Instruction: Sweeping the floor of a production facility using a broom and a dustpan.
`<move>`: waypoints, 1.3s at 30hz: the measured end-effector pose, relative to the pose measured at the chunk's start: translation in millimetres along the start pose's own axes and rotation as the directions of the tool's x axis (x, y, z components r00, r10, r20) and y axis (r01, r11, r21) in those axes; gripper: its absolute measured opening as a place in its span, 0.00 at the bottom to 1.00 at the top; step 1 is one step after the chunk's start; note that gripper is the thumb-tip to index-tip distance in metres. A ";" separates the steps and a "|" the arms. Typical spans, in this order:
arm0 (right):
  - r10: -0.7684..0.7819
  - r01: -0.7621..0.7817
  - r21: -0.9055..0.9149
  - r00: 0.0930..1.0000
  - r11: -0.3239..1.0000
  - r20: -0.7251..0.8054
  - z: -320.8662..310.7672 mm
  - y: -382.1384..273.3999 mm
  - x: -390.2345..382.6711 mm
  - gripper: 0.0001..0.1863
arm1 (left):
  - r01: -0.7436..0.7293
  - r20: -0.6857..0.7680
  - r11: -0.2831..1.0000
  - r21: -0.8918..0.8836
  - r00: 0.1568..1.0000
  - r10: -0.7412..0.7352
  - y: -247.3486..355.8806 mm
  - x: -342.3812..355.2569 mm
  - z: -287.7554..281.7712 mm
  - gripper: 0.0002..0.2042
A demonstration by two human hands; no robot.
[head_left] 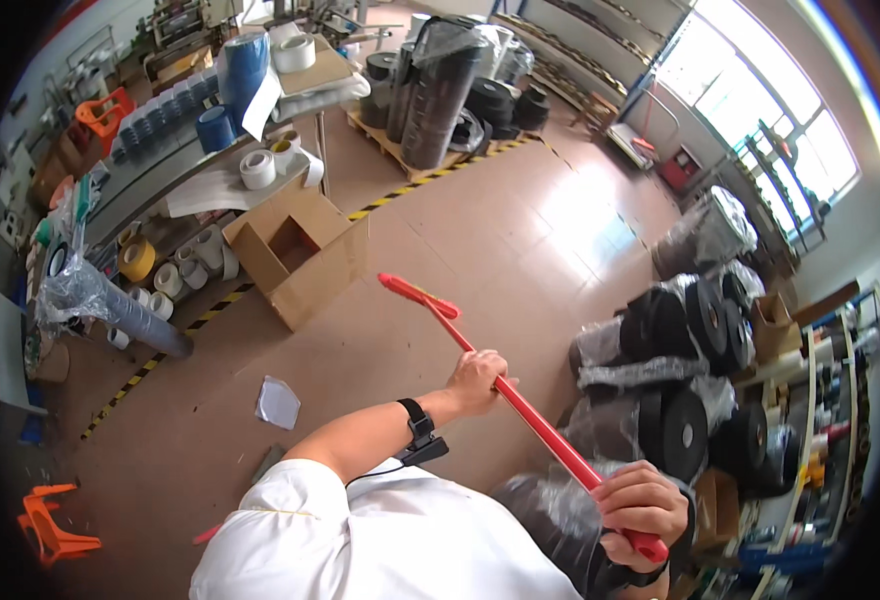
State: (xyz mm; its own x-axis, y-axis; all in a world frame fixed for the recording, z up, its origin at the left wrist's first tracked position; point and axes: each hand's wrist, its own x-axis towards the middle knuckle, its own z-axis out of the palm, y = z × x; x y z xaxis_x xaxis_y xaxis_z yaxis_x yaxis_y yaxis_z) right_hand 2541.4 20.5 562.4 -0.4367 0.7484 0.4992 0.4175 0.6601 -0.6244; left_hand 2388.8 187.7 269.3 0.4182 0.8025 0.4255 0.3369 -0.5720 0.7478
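Note:
A long red broom (pixel 545 432) slants across in front of me, its red head (pixel 418 296) over the tiled floor. The bristles cannot be made out. My left hand (pixel 478 381) is closed around the middle of the handle. Lower right, my right hand (pixel 643 508) wraps the handle close to its rounded end. A black strap with a small device circles my left wrist. A pale, many-sided flat piece (pixel 278 402) lies on the floor left of my left forearm.
An open cardboard box (pixel 298 255) stands by a bench (pixel 160 180) loaded with rolls. Wrapped black rolls (pixel 675 425) crowd the right side. Tall wrapped rolls stand on a pallet (pixel 400 150) at the back. An orange plastic stool (pixel 57 525) is at lower left.

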 end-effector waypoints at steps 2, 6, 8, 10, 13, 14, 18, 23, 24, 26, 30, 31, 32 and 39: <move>-0.035 0.036 -0.012 0.996 0.999 0.088 -2.2 56.0 40.7 0.09 | 0.039 -0.164 0.999 0.020 0.986 -0.035 -44.8 50.5 -5.6 0.12; -0.093 0.094 0.006 0.973 0.996 0.210 4.7 170.7 143.1 0.09 | 0.133 -0.274 0.991 0.023 0.954 -0.122 -153.8 154.4 -28.7 0.14; -0.103 0.101 0.020 0.964 0.995 0.244 7.7 219.6 200.8 0.08 | 0.150 -0.318 0.984 0.093 0.941 -0.113 -207.2 203.8 -53.1 0.14; -0.088 0.098 -0.010 0.933 0.995 0.349 5.0 263.9 255.4 0.11 | 0.201 -0.401 0.950 0.238 0.911 -0.093 -247.8 247.3 -68.8 0.14; -0.099 0.115 -0.013 0.901 0.993 0.422 7.0 322.5 324.1 0.13 | 0.402 -0.430 0.906 0.129 0.846 -0.314 -298.0 299.8 -96.0 0.18; -0.119 0.139 -0.012 0.882 0.990 0.455 9.7 343.1 344.2 0.13 | 0.523 -0.414 0.849 0.074 0.791 -0.451 -314.2 315.1 -105.9 0.20; -0.219 0.217 0.061 0.855 0.974 0.470 49.5 445.5 421.6 0.14 | 0.711 -0.422 0.698 -0.085 0.609 -0.672 -382.1 376.9 -137.5 0.28; -0.382 0.351 0.157 0.799 0.923 0.463 120.5 587.2 530.8 0.12 | 0.657 -0.503 0.723 -0.211 0.562 -0.657 -473.1 450.3 -165.1 0.29; -0.449 0.404 0.197 0.772 0.893 0.450 131.6 610.6 555.6 0.12 | 0.654 -0.541 0.728 -0.206 0.543 -0.642 -495.0 464.6 -177.8 0.29; -0.498 0.446 0.226 0.730 0.866 0.468 145.4 651.0 612.7 0.12 | 0.654 -0.622 0.725 -0.217 0.480 -0.619 -530.6 496.4 -198.1 0.28; -0.580 0.492 0.313 0.628 0.813 0.519 176.9 702.8 730.9 0.16 | 0.601 -0.739 0.778 -0.181 0.439 -0.511 -587.8 548.8 -237.3 0.24; -0.576 0.466 0.347 0.575 0.814 0.581 187.3 713.8 758.2 0.19 | 0.619 -0.724 0.751 -0.230 0.408 -0.557 -599.5 557.4 -246.1 0.24; -0.602 0.479 0.370 0.563 0.796 0.566 199.6 725.1 781.6 0.19 | 0.502 -0.755 0.789 -0.355 0.343 -0.558 -609.9 566.0 -254.3 0.22; -0.111 0.170 0.006 0.619 0.986 0.778 310.1 828.9 880.3 0.34 | 0.558 -0.794 0.776 -0.296 0.308 -0.524 -589.6 570.9 -326.5 0.13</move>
State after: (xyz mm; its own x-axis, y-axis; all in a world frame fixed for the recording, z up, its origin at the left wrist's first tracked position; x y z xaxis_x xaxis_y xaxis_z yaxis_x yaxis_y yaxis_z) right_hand 2256.0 1206.5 298.0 -0.9362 0.3398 -0.0892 0.3330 0.7771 -0.5341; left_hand 2153.5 1038.4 237.6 -0.7174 0.6816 0.1437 0.2450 0.0539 0.9680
